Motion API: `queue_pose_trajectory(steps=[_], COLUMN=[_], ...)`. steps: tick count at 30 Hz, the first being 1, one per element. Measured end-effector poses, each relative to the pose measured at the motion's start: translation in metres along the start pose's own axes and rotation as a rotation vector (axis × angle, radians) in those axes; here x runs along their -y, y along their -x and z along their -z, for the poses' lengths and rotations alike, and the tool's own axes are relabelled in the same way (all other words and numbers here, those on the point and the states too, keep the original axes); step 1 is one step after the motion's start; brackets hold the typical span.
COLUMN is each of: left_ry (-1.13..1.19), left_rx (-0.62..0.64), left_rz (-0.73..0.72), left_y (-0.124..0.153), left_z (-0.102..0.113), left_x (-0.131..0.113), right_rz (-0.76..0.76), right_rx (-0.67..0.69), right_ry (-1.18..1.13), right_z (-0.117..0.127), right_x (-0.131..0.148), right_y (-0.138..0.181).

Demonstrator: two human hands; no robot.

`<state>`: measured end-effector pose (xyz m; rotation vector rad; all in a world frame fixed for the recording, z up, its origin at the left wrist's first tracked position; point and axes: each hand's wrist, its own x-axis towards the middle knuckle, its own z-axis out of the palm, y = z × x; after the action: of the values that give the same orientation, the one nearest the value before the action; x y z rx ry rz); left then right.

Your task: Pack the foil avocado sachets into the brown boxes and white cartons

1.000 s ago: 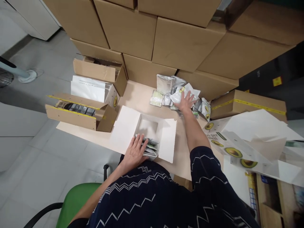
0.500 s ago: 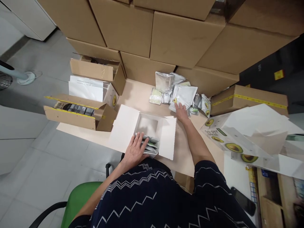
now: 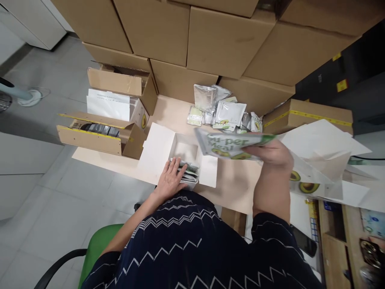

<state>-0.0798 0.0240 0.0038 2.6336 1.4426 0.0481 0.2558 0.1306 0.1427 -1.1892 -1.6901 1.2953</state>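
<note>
My right hand (image 3: 276, 154) grips a white "Su-per Meal" pouch (image 3: 224, 145) with avocado pictures by its right end, raised above the table and slightly blurred. An opened white carton (image 3: 208, 171) stands close to my body with its flaps spread. Several pouches (image 3: 191, 175) are lined up in the near end of it, and its far end shows bare bottom. My left hand (image 3: 171, 179) rests with fingers stretched out over the carton's left wall, the fingertips touching the pouches. Behind the carton lies a loose heap of silver and white pouches (image 3: 230, 112).
Cardboard boxes (image 3: 222, 40) are stacked high along the back. At left stand open brown cartons (image 3: 90, 138) and a white box (image 3: 108, 106). White avocado-print boxes (image 3: 319, 140) and a taped brown box (image 3: 321, 112) stand at right. A phone (image 3: 303, 241) and green chair (image 3: 102, 241) are near me.
My right hand has come back from the heap toward the right, lifting a pouch off it. My left hand stays at the carton. The view has shifted slightly.
</note>
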Motion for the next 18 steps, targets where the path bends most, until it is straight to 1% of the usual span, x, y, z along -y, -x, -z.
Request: queue_pose_trajectory(steps=[2,3,5,7,10,13,18], left_ry=[0.005,0.008,0.015,0.022,0.030,0.039,0.065], left_rx=[-0.005,-0.004,0.000,0.004,0.001,-0.001,0.002], left_rz=[-0.005,-0.005,0.000,0.010,0.022,0.026,0.028], left_y=[0.000,0.000,0.000,0.000,-0.001,-0.001,0.000], left_z=[0.000,0.000,0.002,0.004,0.007,0.009,0.008], left_x=[0.000,0.000,-0.001,-0.002,-0.003,-0.003,-0.003], right_rz=[0.017,0.042,0.089,0.077,-0.014,-0.094,-0.238], right_rx=[0.285,0.406,0.578,0.662,0.734,0.797,0.990], right_ry=[0.132,0.205,0.367,0.546,0.733,0.791,0.827], right_z=[-0.022,-0.035,-0.063,-0.090,-0.123,-0.146,-0.172], right_x=[0.015,0.018,0.015,0.004,-0.020,-0.042,-0.069], right_y=[-0.019,-0.031,-0.056,-0.077,-0.100,-0.111,-0.109])
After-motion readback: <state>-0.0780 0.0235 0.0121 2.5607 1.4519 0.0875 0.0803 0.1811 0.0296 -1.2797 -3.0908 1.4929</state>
